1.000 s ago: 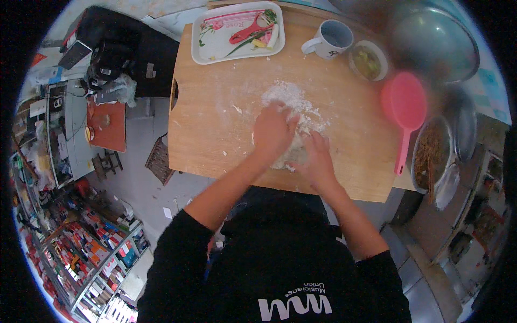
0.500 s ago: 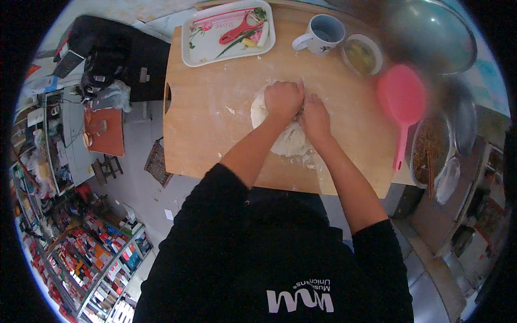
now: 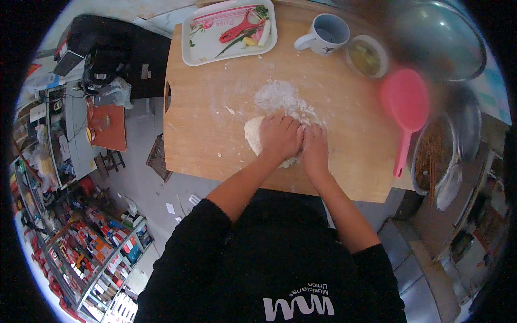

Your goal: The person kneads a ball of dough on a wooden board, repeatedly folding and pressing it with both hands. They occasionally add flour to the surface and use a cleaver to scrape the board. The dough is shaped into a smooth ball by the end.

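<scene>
A pale lump of dough (image 3: 252, 133) lies near the front of the wooden board (image 3: 204, 134). My left hand (image 3: 281, 137) curls its fingers over the far side of the dough and covers much of it. Beside it, my right hand (image 3: 315, 145) grips the dough's right part, the two hands almost touching. A patch of white flour (image 3: 277, 96) with crumbs is spread just beyond my fingers. The underside of the dough and my thumbs are mostly hidden.
Along the back stand a white tray (image 3: 196, 54) with a red peeler (image 3: 237, 31) and vegetable pieces, a mug (image 3: 329, 35) and a small bowl (image 3: 367, 56). A pink ladle (image 3: 405, 99), a metal basin (image 3: 439, 40) and a bowl with chopsticks (image 3: 432, 161) are at the right.
Both hands have come back toward me, pulling the dough nearer and folding it. The floury patch where it lay is now uncovered.
</scene>
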A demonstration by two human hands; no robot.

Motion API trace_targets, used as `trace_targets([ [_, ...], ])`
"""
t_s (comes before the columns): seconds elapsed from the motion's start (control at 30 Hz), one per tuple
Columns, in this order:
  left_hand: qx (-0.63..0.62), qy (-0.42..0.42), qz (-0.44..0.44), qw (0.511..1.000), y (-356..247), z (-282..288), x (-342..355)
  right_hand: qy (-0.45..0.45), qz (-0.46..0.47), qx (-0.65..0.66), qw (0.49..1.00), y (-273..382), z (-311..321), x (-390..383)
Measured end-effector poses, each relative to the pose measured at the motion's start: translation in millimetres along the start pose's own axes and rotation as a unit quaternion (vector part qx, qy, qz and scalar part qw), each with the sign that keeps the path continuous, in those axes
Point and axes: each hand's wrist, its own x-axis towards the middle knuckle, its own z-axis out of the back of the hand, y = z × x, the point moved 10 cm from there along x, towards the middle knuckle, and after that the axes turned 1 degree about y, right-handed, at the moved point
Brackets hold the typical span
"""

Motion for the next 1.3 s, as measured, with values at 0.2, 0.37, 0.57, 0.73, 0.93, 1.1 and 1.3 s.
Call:
trace_targets([
  [0.2,0.025,0.128,0.114,0.985,32,-38,55,0.102,-0.009,-0.015,0.995,-12,-4,60],
  [0.37,-0.237,0.198,0.303,0.902,73,-8,48,0.054,0.059,-0.068,0.994,41,29,36],
  [0.57,-0.024,0.112,0.089,0.989,28,20,-25,0.011,0.016,0.052,0.998,21,38,-23],
  [0.73,-0.033,-0.025,0.049,0.998,20,22,-27,0.086,-0.038,0.067,0.993,-8,-2,-19],
  [0.93,-0.002,0.021,0.181,0.983,56,-10,64,0.081,-0.065,0.069,0.992,-24,3,45],
  [1.1,-0.094,0.085,0.199,0.972,92,-45,71,0.131,-0.047,-0.073,0.988,-3,4,51],
  [1.3,0.011,0.208,0.122,0.971,39,2,20,-0.005,0.006,0.041,0.999,33,25,-25],
])
